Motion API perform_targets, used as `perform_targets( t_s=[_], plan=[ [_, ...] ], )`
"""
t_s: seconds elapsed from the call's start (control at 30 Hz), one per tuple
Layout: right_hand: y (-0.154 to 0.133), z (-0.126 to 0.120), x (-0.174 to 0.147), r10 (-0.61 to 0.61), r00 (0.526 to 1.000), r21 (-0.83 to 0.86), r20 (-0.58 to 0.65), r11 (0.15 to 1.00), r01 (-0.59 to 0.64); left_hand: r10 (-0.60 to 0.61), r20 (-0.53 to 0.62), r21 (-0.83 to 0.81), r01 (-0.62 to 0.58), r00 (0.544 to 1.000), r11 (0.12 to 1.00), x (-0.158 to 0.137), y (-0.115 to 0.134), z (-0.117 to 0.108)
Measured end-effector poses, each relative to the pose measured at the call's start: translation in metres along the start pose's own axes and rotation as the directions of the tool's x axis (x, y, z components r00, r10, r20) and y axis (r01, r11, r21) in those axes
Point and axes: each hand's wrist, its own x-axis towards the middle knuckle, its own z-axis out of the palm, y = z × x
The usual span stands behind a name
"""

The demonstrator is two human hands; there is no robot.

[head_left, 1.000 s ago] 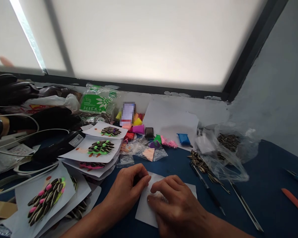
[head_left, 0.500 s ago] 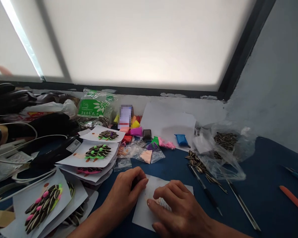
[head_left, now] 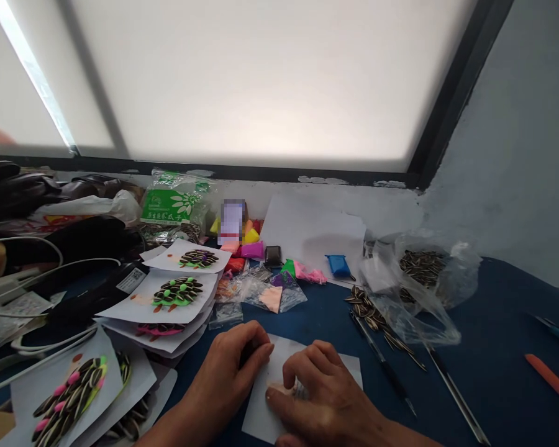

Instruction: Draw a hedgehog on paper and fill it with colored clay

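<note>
A small white sheet of paper lies on the blue tabletop in front of me. My left hand is closed at the sheet's upper left edge, thumb against forefinger, with the paper at the fingertips. Over the middle of the sheet, my right hand has its fingers bent, the thumb pressing at a flat patch of peach clay. A whitish patterned patch beside the clay is mostly hidden under the right fingers.
Left stand stacked cards with sunflower seeds and coloured clay. Clay packets lie behind the hands, a blue packet further right. Loose sunflower seeds, a pen, a seed bag and an orange stick are rightward.
The view has shifted slightly. The right thumb has slid a little left over the peach clay, and more of the clay shows. The left hand keeps its place at the paper's edge.
</note>
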Motion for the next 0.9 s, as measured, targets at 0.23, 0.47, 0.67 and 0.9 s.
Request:
perform_targets(
  t_s=[0.23,0.47,0.67,0.9],
  plan=[
    [-0.001,-0.011,0.001,0.100,0.993,0.044,-0.067,0.994,-0.097,-0.013,0.011,0.021,0.013,1.000,1.000,0.001,-0.002,-0.001],
    [-0.002,0.001,-0.002,0.045,0.999,-0.027,-0.024,0.999,-0.046,-0.017,0.010,0.031,0.016,1.000,0.999,0.000,-0.003,-0.001],
    [-0.002,0.006,-0.004,0.048,0.996,-0.043,-0.069,0.998,-0.051,0.000,0.008,0.045,0.000,1.000,0.999,0.000,-0.006,0.001],
    [0.001,0.019,-0.005,0.044,0.982,-0.066,-0.182,0.996,-0.056,0.023,0.005,0.043,-0.023,1.000,0.999,-0.001,-0.008,-0.001]
  ],
)
